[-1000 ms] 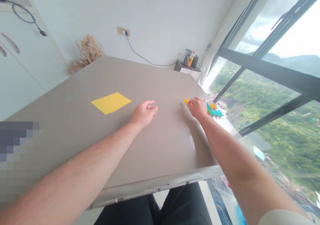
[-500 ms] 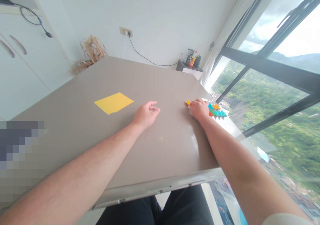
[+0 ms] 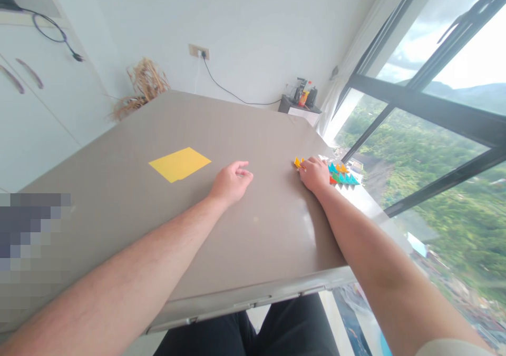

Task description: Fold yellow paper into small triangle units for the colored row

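Note:
My right hand (image 3: 315,175) is at the right edge of the table, its fingers closed on a small orange-yellow paper boat (image 3: 297,162). Part of that boat is hidden behind the fingers. Just beyond the hand stand several more folded paper boats in blue (image 3: 350,179), orange (image 3: 342,168), green and red, set close together in rows. Over the middle of the table rests my left hand (image 3: 232,181), fingers apart and loosely curled, with nothing in it. To its left, yellow paper (image 3: 179,164) lies flat on the tabletop.
The grey-brown table (image 3: 237,240) fills most of the view. Large windows (image 3: 435,135) border its right side. Behind it are a small cabinet (image 3: 304,112) with bottles, a cable along the wall, and dried plants (image 3: 146,79). A blurred dark patch covers the left edge.
My right hand has shifted very slightly left with the orange-yellow paper boat. My left hand and the yellow paper look unchanged.

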`<state>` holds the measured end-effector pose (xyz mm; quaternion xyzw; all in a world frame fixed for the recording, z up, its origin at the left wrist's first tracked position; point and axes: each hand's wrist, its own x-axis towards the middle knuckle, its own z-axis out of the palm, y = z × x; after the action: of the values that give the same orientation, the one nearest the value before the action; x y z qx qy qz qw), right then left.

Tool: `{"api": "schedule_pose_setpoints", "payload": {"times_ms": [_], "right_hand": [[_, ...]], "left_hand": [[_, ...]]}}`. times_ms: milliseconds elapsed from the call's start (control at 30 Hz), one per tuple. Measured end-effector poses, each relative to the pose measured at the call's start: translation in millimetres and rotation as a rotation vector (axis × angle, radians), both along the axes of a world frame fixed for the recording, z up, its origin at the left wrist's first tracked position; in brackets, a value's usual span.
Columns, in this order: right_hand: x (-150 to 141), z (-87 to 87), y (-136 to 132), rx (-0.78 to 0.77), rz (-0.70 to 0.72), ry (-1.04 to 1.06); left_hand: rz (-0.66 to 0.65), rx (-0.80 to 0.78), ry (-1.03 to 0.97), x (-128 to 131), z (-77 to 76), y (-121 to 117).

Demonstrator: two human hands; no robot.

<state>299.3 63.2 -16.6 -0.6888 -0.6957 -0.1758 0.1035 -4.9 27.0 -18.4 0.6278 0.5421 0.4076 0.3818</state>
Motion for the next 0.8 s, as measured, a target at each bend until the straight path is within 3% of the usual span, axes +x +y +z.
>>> {"api": "schedule_pose_setpoints", "payload": {"times_ms": [300,433,567,633,700,800], "right_hand": [[-0.6,-0.6,-0.1,0.029,0.018,0.001],[-13.4,8.4,-5.5,0.072,0.033,0.025],[-60.4,27.1,-21.3,0.000,0.066,0.134],[-92.1,33.3,-33.5,-0.168,0.109,0.212],[-121.2,34.0,-45.7,-0.322,0.227,0.222],[-149.4,27.9,-59.0,-0.346,0.394,0.193]], "left_hand": [[-0.003,0.002,0.000,-0.3,-1.1,1.5],[0.002,0.008,0.007,-0.5,-4.4,2.7],[-0.001,0.016,0.008,0.5,-5.6,2.7],[0.009,0.011,0.008,1.0,-4.7,2.7],[0.014,-0.005,-0.004,1.0,-3.2,3.1],[0.019,-0.022,-0.022,-1.2,-0.7,5.0]]}}
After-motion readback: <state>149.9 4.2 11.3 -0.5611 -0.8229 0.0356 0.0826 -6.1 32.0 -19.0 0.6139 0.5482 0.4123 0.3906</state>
